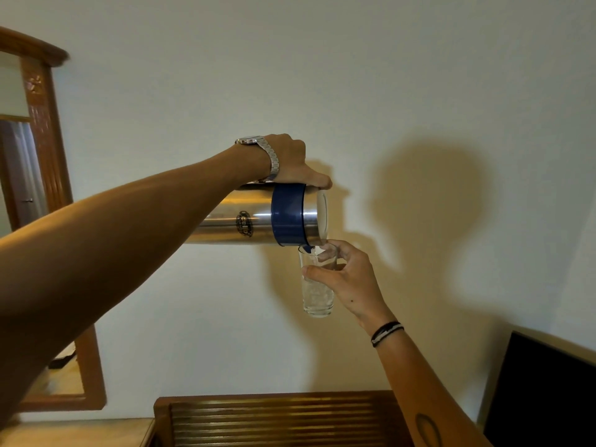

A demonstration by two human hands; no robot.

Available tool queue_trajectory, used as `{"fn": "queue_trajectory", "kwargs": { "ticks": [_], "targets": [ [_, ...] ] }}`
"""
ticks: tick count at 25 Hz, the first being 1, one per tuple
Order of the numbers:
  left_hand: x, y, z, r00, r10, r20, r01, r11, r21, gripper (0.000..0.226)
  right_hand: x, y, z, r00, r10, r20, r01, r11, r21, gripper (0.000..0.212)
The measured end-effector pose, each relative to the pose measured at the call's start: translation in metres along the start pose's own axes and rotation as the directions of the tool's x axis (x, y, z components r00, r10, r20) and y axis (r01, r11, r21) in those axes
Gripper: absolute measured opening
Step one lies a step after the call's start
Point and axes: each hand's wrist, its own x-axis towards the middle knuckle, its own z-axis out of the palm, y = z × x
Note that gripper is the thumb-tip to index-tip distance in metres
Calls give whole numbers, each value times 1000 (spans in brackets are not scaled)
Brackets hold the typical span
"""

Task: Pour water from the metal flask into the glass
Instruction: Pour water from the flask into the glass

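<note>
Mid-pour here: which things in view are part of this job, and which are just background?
In the job: metal flask, tipped sideways in the left hand; glass, held under the spout by the right hand.

Background: mirror frame, wooden slatted headboard, dark screen.

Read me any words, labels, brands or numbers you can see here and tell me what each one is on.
No text here can be read.
Flask: a dark oval emblem is printed on its side, but it is too blurred to make out any words.
Watch: its face is turned away, so nothing shows.
Glass: no marking visible.
</note>
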Motion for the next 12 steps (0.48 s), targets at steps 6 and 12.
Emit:
{"fn": "queue_trajectory", "kwargs": {
  "ticks": [6, 12],
  "targets": [
    [0, -3, 1, 1000, -3, 1, 3, 1000, 22, 77, 0, 1, 3, 1000, -4, 15, 4, 1000, 1, 54],
    [0, -2, 1, 1000, 3, -13, -2, 999, 44, 83, 1, 1, 6, 1000, -17, 16, 17, 1000, -17, 49]
  ]
}}
